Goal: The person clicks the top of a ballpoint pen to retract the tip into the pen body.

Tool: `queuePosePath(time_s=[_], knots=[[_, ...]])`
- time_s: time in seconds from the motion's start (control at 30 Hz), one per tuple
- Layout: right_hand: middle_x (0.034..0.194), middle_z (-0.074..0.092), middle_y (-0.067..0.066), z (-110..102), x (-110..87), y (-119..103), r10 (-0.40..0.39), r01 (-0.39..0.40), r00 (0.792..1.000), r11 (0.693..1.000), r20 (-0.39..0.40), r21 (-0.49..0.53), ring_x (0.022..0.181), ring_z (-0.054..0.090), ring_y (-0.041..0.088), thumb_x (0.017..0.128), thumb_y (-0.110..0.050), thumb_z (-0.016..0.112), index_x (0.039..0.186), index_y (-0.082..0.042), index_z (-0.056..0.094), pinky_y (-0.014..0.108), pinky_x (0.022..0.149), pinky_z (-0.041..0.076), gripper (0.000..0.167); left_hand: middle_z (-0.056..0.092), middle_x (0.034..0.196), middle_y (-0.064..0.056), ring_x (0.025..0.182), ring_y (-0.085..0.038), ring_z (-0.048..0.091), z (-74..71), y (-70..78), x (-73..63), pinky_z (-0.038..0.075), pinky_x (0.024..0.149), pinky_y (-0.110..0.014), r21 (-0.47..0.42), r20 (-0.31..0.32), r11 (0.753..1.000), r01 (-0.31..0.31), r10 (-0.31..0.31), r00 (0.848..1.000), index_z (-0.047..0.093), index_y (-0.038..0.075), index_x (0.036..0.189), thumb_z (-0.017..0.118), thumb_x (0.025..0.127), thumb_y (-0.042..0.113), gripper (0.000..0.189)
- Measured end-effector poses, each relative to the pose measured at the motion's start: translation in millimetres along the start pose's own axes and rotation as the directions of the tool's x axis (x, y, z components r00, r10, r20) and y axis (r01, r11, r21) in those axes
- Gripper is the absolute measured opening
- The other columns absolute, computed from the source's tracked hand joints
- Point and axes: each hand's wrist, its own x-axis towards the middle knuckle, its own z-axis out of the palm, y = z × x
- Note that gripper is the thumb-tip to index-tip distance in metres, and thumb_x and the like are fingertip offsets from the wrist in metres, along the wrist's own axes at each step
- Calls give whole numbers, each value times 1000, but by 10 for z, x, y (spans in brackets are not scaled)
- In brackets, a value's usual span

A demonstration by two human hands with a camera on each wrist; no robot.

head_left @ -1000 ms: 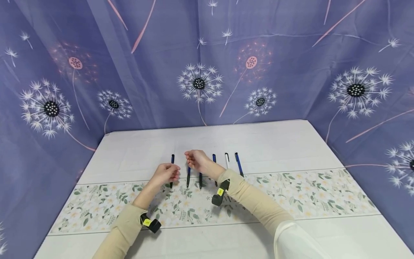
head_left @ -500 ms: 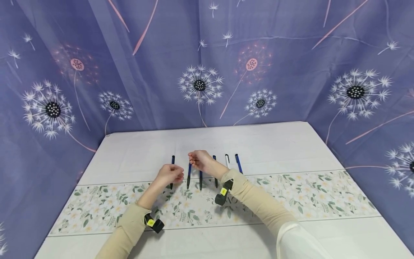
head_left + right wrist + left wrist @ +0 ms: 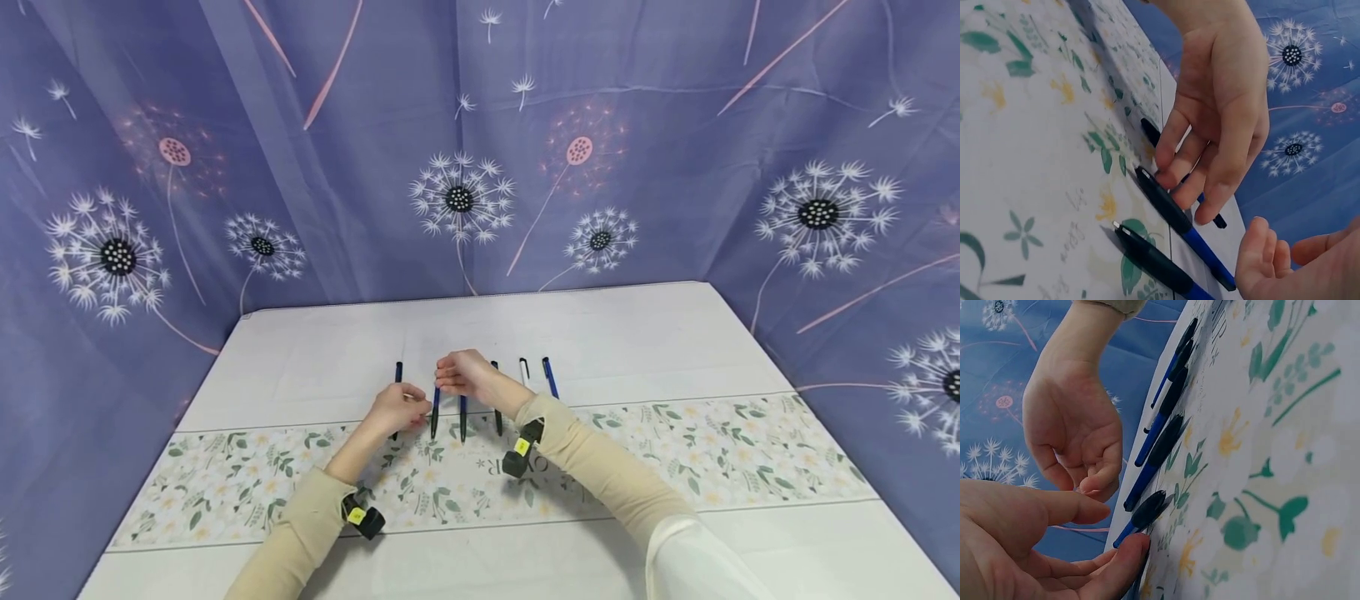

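Observation:
Several click pens lie side by side across the white cloth, most of them blue with black grips. My left hand [image 3: 401, 407] is over the leftmost pen [image 3: 398, 372], partly covering it, with loosely bent fingers. In the left wrist view its fingertips are right by the grip of the second pen [image 3: 1149, 510], thumb and fingers apart. My right hand [image 3: 467, 373] hovers near the second pen's far end and covers the upper part of the third pen [image 3: 462, 421]. Its fingers are gently curved, with nothing between them in the right wrist view. Both palms face each other.
Right of my hands lie a blue pen [image 3: 498, 421], a white pen [image 3: 524, 371] and another blue pen [image 3: 551, 379]. A floral band [image 3: 675, 458] crosses the tablecloth. Purple dandelion curtains [image 3: 360, 208] enclose the table's back and sides.
My left hand has moved right, from the leftmost pen toward the second one. My right hand has shifted slightly right. The pens lie where they were.

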Motion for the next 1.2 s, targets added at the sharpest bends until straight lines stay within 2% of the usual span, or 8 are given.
queuePosePath(time_s=[0.17, 0.43, 0.73, 0.8, 0.87, 0.93, 1.03, 1.2], knots=[[93, 60, 7, 6, -14, -3, 28, -27, 1000, 999, 14, -22, 75, 60, 12, 98, -8, 43, 134, 8, 48, 15, 65, 54, 40, 69, 95, -18, 69, -15, 67, 31, 17, 3, 59, 65, -30, 34, 2, 999, -1, 1, 1000, 58, -6, 117, 63, 92, 17, 35], [108, 61, 15, 1, -32, 4, 32, -32, 999, 999, 10, -29, 74, 59, 12, 98, -8, 43, 134, 8, 48, 14, 63, 54, 40, 69, 90, -16, 67, -16, 67, 84, 30, -28, 58, 68, -33, 223, -3, 971, -80, 83, 997, 58, -8, 115, 65, 90, 19, 37], [86, 59, 5, -32, -53, 9, 17, -16, 1000, 999, 8, -43, 65, 60, 9, 98, -8, 44, 133, 7, 50, 14, 61, 54, 39, 67, 77, -11, 62, -15, 63, 142, 66, -34, 56, 70, -35, 323, -16, 940, -111, 123, 992, 57, -8, 112, 65, 90, 16, 34], [82, 60, 4, -34, -56, 3, 9, -9, 1000, 999, 1, -43, 62, 60, 9, 98, -7, 44, 131, 8, 51, 14, 59, 54, 37, 66, 68, -9, 57, -14, 61, 152, 70, -22, 53, 64, -30, 325, -27, 939, -114, 130, 991, 61, -5, 101, 67, 89, 16, 25], [78, 60, 4, -42, -58, 0, 8, -8, 1000, 999, -8, -41, 61, 60, 9, 97, -7, 44, 128, 8, 53, 14, 59, 54, 35, 61, 57, -5, 49, -12, 56, 161, 72, -7, 43, 52, -24, 321, -35, 939, -123, 141, 989, 59, 2, 78, 68, 87, 15, 19], [76, 60, 3, -50, -56, 0, 6, -7, 1000, 999, -9, -41, 61, 60, 9, 97, -7, 44, 127, 8, 54, 14, 60, 54, 35, 54, 47, -2, 43, -11, 50, 166, 78, 0, 29, 44, -21, 317, -41, 939, -133, 154, 987, 47, 10, 59, 70, 86, 15, 35], [77, 60, 3, -59, -62, 0, 10, -11, 1000, 999, -10, -47, 62, 60, 9, 98, -8, 44, 128, 9, 53, 15, 62, 55, 36, 48, 41, 2, 37, -9, 44, 173, 79, 3, 17, 40, -20, 325, -47, 935, -142, 165, 985, 32, 17, 49, 71, 85, 15, 53], [82, 60, 4, -67, -82, -5, 16, -16, 1000, 998, -10, -61, 63, 60, 9, 98, -9, 46, 130, 8, 52, 15, 64, 55, 37, 59, 47, -4, 39, -10, 49, 182, 82, -7, 29, 39, -19, 342, -57, 931, -129, 158, 986, 55, 9, 50, 73, 83, 15, 38]])
